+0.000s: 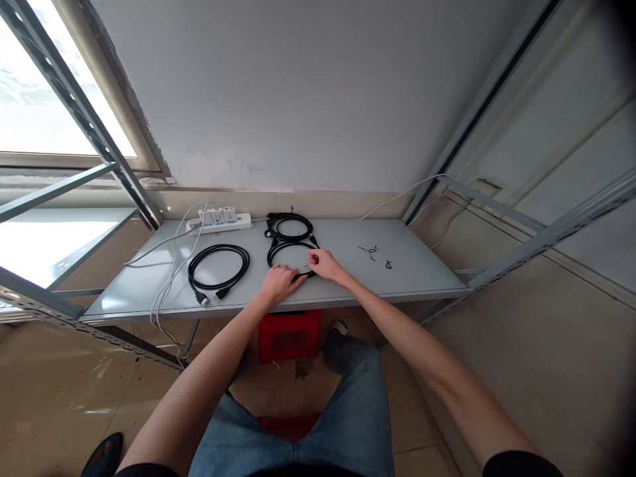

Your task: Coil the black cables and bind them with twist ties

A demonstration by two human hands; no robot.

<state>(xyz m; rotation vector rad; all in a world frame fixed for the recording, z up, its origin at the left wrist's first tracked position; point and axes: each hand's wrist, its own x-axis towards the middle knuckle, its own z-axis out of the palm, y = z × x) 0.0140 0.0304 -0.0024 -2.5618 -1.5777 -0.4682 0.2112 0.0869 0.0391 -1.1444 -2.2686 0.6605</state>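
A coiled black cable (pixel 285 245) lies on the grey shelf, with its near side under my hands. My left hand (pixel 281 283) is closed on the near edge of this coil, thumb stretched to the right along it. Just above the coil's right side, my right hand (pixel 324 263) is closed in a pinch. A thin dark strand, seemingly a twist tie (pixel 307 266), shows at its fingertips, partly hidden. Behind, touching or nearly touching, is a second coiled black cable (pixel 293 236) with a tie sticking up. Left of my hands rests a third coiled cable (pixel 218 287) with two flat plugs.
A white power strip (pixel 226 225) with plugged-in adapters stands at the back left, its white cords (pixel 171 278) hanging over the front edge. Several small black ties (pixel 370 252) lie to the right. Metal posts (pixel 430 192) frame the shelf (pixel 342 291). A red stool (pixel 289 336) is underneath.
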